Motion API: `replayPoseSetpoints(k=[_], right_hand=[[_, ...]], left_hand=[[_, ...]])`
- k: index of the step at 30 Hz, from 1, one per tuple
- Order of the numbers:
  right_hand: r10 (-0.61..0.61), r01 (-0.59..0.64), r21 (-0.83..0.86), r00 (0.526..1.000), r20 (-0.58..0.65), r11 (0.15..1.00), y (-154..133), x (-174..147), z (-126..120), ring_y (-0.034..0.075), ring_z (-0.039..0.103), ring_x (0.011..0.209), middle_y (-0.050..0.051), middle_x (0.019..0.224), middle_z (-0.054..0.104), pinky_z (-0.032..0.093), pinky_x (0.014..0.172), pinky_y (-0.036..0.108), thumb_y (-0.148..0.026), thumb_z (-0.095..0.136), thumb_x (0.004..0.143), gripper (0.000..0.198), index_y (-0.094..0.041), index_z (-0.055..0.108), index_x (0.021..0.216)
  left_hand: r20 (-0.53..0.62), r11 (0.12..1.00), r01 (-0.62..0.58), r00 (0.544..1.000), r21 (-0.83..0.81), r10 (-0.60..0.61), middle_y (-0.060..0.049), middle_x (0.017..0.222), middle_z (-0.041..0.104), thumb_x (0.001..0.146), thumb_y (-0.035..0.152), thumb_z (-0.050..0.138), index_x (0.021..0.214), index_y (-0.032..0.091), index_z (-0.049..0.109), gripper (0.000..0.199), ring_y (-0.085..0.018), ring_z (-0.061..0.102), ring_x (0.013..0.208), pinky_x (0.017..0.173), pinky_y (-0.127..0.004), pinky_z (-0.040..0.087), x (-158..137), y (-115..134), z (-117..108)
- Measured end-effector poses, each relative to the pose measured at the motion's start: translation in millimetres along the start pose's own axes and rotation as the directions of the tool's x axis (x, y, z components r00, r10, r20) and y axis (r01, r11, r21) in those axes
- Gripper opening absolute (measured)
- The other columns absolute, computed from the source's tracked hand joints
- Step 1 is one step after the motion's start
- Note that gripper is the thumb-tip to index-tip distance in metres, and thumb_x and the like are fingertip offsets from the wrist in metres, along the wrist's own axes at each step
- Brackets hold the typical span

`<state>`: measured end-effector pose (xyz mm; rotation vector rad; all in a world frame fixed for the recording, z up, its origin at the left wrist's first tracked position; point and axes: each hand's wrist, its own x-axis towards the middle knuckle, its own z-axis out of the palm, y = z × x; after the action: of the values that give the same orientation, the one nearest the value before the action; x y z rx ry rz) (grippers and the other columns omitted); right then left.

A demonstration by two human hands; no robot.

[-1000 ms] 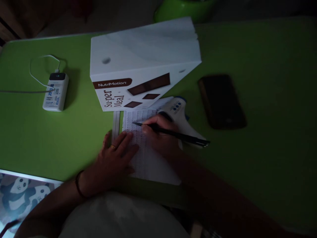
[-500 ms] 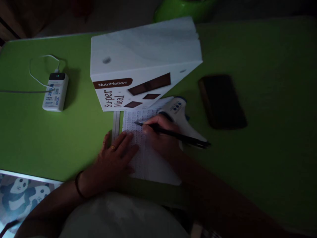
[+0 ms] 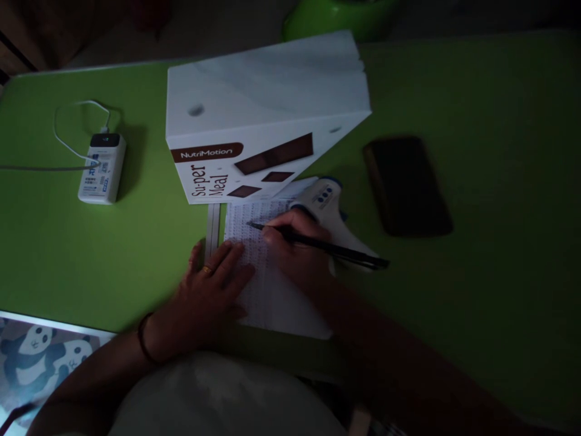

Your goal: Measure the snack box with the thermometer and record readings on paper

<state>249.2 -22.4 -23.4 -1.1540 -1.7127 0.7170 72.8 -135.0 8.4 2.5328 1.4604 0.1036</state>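
Observation:
My right hand [image 3: 297, 242] grips a black pen [image 3: 333, 247], its tip at the written rows on a white sheet of paper [image 3: 281, 309]. Lines of small handwriting cover much of the sheet's left and upper part; I cannot read them. Flat on the sheet's left edge lies my left hand [image 3: 211, 290], fingers spread, with a ring and a dark wrist band. Its fingertips reach the lower end of a pale ruler-like strip [image 3: 213, 227]. Behind my right hand is a white and blue device with a handle [image 3: 323, 197], shaped like a forehead thermometer and partly covered.
A white NutriMotion box [image 3: 267, 91] stands at the paper's far edge. A dark phone [image 3: 408, 184] lies to the right. On the left, a white power bank [image 3: 103, 172] has a cable plugged in. The green table [image 3: 149, 260] carries all of these.
The pen and my right hand have shifted very slightly to the right, and the pen's rear end has swung a little. My left hand stays in place.

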Motion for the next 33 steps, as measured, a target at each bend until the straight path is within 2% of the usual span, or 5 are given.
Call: replayPoseSetpoints(k=[3, 11, 20, 27, 33], right_hand=[[0.007, -0.007, -0.011, 1.000, -0.006, 1.000, -0.7, 0.2, -0.4, 0.017, 0.057, 0.053, -0.004, 0.059, 0.061, 0.048, 0.053, 0.031, -0.023, 0.061, 0.079, 0.010, -0.027, 0.056, 0.071], [-0.025, 0.025, -0.001, 1.000, -0.016, 1.000, -0.4, 0.9, -2.2, 0.016, 0.057, 0.053, -0.004, 0.059, 0.061, 0.046, 0.052, 0.030, -0.021, 0.061, 0.078, 0.011, -0.026, 0.056, 0.069], [0.014, -0.014, -0.007, 0.997, 0.076, 1.000, -3.2, 0.7, -2.6, 0.017, 0.056, 0.055, -0.002, 0.061, 0.063, 0.048, 0.054, 0.032, -0.030, 0.062, 0.082, 0.011, -0.027, 0.058, 0.073], [0.041, -0.038, -0.025, 0.990, 0.135, 0.999, -0.8, 0.7, -2.6, 0.018, 0.057, 0.057, -0.002, 0.063, 0.062, 0.050, 0.057, 0.033, -0.031, 0.062, 0.081, 0.009, -0.028, 0.057, 0.074], [0.002, -0.002, -0.008, 0.995, 0.096, 1.000, -3.4, -0.3, -1.7, 0.018, 0.057, 0.054, -0.003, 0.059, 0.061, 0.048, 0.054, 0.033, -0.028, 0.062, 0.081, 0.010, -0.028, 0.055, 0.074]], left_hand=[[0.009, 1.000, -0.002, 1.000, 0.002, 0.002, -0.018, 0.169, 0.037, 0.087, 0.051, 0.081, 0.151, 0.020, 0.050, 0.078, -0.036, 0.037, 0.157, 0.125, -0.069, 0.031, 0.1, -0.4, -0.4], [0.029, 1.000, 0.011, 1.000, 0.013, -0.011, -0.017, 0.170, 0.037, 0.088, 0.050, 0.080, 0.151, 0.021, 0.051, 0.075, -0.037, 0.037, 0.157, 0.124, -0.070, 0.032, 0.1, -0.3, -0.8], [0.013, 1.000, 0.006, 1.000, 0.029, -0.007, -0.016, 0.171, 0.035, 0.086, 0.054, 0.080, 0.152, 0.022, 0.049, 0.080, -0.036, 0.035, 0.158, 0.129, -0.068, 0.023, -1.3, 0.0, 2.7], [0.003, 1.000, -0.004, 1.000, 0.019, 0.004, -0.018, 0.169, 0.037, 0.086, 0.053, 0.080, 0.151, 0.020, 0.049, 0.079, -0.037, 0.038, 0.156, 0.124, -0.070, 0.031, -0.4, 0.4, 1.1], [-0.005, 1.000, 0.002, 1.000, 0.016, -0.002, -0.018, 0.168, 0.039, 0.085, 0.052, 0.082, 0.151, 0.021, 0.049, 0.079, -0.037, 0.040, 0.156, 0.121, -0.071, 0.036, -0.7, 0.1, 1.6]])
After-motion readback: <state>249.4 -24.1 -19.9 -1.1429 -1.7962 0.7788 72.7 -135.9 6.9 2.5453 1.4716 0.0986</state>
